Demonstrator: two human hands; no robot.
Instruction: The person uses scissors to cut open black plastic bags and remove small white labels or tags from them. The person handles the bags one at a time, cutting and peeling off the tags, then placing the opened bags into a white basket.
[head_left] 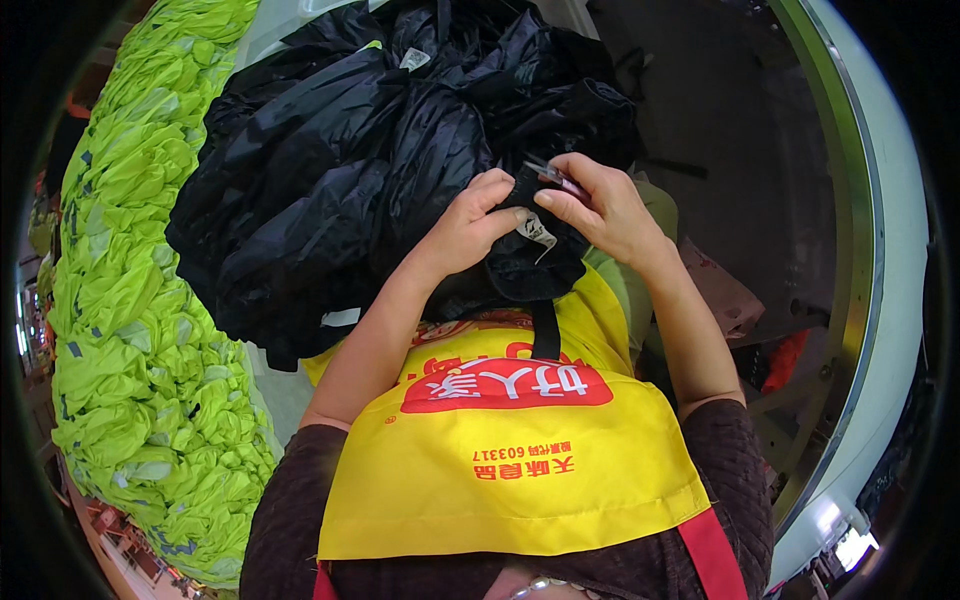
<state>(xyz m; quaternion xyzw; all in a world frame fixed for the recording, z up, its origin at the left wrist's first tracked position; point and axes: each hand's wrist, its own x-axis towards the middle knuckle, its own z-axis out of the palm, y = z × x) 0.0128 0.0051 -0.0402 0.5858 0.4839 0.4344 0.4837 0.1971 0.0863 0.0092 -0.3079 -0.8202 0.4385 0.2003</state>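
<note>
A large heap of shiny black garments (340,170) spreads in front of me and over my lap. My left hand (468,226) pinches the edge of one black garment between thumb and fingers, beside a small white label (537,231) with dark print. My right hand (617,212) is closed around small thread snips (558,181) with a dark reddish handle. Their metal tips point left, toward the fabric just above the label. Whether the blades touch any thread is too small to tell.
A long pile of crumpled neon-yellow garments (130,300) lines the left side. On the right runs a pale curved table edge (905,250) with a metal rim. A yellow apron (500,490) covers my front. A brownish bag (722,290) lies low at the right.
</note>
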